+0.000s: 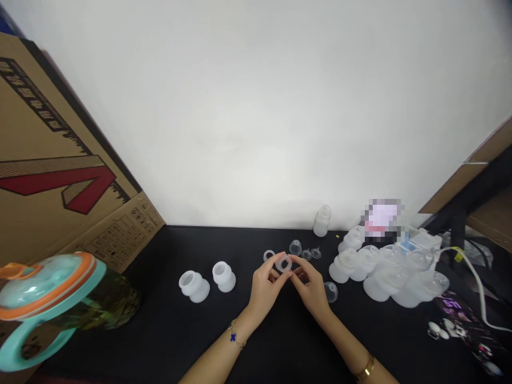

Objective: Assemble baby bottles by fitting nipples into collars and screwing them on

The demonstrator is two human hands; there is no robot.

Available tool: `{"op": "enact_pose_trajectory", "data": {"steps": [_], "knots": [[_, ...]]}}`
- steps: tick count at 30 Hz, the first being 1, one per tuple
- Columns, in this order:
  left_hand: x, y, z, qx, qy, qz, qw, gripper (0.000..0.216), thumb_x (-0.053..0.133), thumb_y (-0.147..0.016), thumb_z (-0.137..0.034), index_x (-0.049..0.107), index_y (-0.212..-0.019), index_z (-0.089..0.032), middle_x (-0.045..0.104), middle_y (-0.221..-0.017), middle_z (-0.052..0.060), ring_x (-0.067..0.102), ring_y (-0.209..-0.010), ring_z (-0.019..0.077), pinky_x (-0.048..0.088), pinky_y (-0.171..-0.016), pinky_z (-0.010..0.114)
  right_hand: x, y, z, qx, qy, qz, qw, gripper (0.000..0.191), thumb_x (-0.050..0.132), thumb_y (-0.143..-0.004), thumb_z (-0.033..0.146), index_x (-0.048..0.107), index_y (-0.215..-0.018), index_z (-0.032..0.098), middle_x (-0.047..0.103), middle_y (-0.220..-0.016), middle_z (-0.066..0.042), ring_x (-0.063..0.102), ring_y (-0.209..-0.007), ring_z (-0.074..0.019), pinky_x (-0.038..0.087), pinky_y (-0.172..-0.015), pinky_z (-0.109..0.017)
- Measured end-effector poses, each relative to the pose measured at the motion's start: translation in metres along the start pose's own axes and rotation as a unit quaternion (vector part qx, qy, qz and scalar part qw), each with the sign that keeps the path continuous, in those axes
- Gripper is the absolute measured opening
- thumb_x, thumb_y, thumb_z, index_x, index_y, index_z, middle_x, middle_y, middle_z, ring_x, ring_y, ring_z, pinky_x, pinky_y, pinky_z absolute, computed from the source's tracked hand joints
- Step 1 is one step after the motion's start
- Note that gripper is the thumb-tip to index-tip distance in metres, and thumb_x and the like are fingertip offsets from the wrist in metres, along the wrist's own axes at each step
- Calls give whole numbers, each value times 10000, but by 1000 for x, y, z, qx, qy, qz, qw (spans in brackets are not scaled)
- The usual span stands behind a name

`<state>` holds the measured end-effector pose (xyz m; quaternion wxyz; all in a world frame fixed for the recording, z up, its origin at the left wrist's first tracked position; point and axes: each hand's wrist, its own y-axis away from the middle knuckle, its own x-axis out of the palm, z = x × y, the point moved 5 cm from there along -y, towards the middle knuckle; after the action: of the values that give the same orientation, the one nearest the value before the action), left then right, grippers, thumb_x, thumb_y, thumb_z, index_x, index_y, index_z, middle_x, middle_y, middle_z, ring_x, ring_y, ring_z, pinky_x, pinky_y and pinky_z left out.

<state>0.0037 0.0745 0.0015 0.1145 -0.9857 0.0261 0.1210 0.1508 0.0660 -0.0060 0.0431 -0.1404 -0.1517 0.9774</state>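
Observation:
Between my left hand (264,284) and my right hand (309,288), a translucent bottle collar ring (284,263) is pinched by the fingertips of both. Just beyond my left fingers lies another ring (269,255). Past my right hand are a clear dome cap (295,247) and two small clear teats (306,254). A second dome cap (330,292) rests beside my right wrist, partly hidden by it. To the left stand two open white baby bottles, a nearer one (194,287) and a farther one (224,277), without caps.
Several capped bottles (384,280) are grouped at the right, and one capped bottle (321,221) stands by the wall. A blurred-out screen (382,217), a white cable (478,272) and a phone (456,309) lie beyond. A turquoise-lidded jug (100,301) and cardboard box (52,144) occupy the left.

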Motion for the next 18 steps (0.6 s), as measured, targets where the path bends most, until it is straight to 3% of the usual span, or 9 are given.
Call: {"op": "enact_pose_trajectory", "data": {"steps": [3, 11, 16, 18], "knots": [[0, 0, -3, 13, 4, 3, 1000, 452, 703, -814, -333, 650, -1256, -251, 672, -731, -1, 486, -524, 105, 431, -527, 223, -1, 0, 3, -10, 5, -6, 1000, 307, 583, -867, 245, 643, -1168, 247, 699, -1078, -54, 630, -738, -173, 501, -589, -269], [2, 0, 1, -5, 7, 23, 1000, 524, 657, -844, -348, 575, -1348, -232, 620, -571, -31, 522, -478, 118, 439, -500, 227, -3, 0, 7, -12, -4, -6, 1000, 277, 541, -931, 329, 639, -1176, 246, 683, -1051, -67, 645, -774, -191, 518, -621, -289], [2, 0, 4, -32, 73, 15, 997, 479, 725, -779, -398, 634, -1211, -213, 739, -951, 58, 578, -529, 100, 474, -510, 221, -4, 1, 5, -11, -28, -8, 1000, 274, 507, -951, 355, 646, -1156, 237, 675, -1027, -72, 634, -741, -182, 519, -597, -284], [5, -2, 7, -71, 131, 37, 988, 445, 738, -753, -465, 653, -1073, -167, 743, -918, 77, 568, -492, 91, 443, -461, 203, -4, 1, 5, -12, -37, -10, 999, 283, 495, -958, 372, 656, -1140, 227, 682, -988, -71, 628, -710, -177, 515, -589, -282]]}}
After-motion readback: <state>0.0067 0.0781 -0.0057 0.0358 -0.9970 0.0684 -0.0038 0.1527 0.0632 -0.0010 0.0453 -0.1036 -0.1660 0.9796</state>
